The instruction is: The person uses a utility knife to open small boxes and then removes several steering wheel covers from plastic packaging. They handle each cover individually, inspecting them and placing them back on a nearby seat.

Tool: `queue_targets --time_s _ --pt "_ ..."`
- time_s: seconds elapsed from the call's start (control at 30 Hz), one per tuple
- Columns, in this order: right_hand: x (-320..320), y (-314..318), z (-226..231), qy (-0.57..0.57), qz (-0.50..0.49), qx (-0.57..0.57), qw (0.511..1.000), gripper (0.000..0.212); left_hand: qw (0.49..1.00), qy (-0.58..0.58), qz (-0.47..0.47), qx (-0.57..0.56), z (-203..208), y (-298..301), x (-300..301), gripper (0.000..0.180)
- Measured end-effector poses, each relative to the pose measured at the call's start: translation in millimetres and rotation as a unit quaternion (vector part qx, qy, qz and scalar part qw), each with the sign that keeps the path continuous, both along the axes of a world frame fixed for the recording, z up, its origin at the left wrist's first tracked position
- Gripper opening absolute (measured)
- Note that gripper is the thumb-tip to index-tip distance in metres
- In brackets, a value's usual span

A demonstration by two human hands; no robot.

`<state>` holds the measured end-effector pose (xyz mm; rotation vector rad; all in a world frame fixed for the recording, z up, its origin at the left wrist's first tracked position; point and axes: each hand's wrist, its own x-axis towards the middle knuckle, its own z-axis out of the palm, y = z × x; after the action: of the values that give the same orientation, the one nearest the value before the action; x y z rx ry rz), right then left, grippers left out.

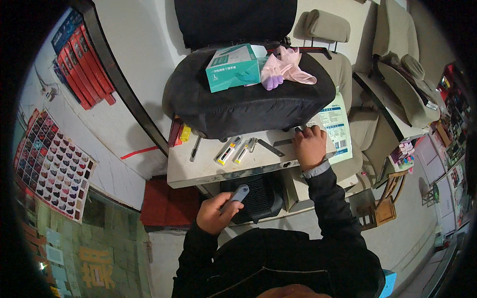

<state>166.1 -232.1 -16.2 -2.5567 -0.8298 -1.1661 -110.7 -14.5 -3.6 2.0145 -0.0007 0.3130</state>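
My left hand (218,213) is closed around a slim grey handle-like tool (241,191) with a rounded end, held just in front of the white tabletop (191,169). At the tabletop's right end, my right hand (310,146) rests with its fingers curled down. Something small and dark shows by its fingertips, too hidden to name. Left of that hand lies a dark flat strip (271,148), beside a small metal clip-like piece (252,144). Two yellow-and-white narrow packets (228,150) sit farther left, and a slim grey cutter-like tool (196,149) lies beyond them.
A black padded chair (198,111) stands over the table's far side, carrying a teal glove box (233,69) and pink gloves (290,69). A white-and-green printed sheet (339,126) lies right of my right hand. A black ridged object (256,198) sits beneath the table, near a red box (166,206).
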Motion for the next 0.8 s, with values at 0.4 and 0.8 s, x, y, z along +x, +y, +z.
queue_targets --time_s 0.4,0.8 --pt "-103.8 -3.2 39.9 0.12 0.348 0.198 0.908 0.025 0.994 -0.065 0.06 -0.067 1.7 -15.2 21.8 0.018" --pt "-140.9 22.5 17.0 0.28 0.463 0.27 0.796 0.024 0.928 -0.146 0.028 -0.342 -20.1 -34.1 50.6 0.038"
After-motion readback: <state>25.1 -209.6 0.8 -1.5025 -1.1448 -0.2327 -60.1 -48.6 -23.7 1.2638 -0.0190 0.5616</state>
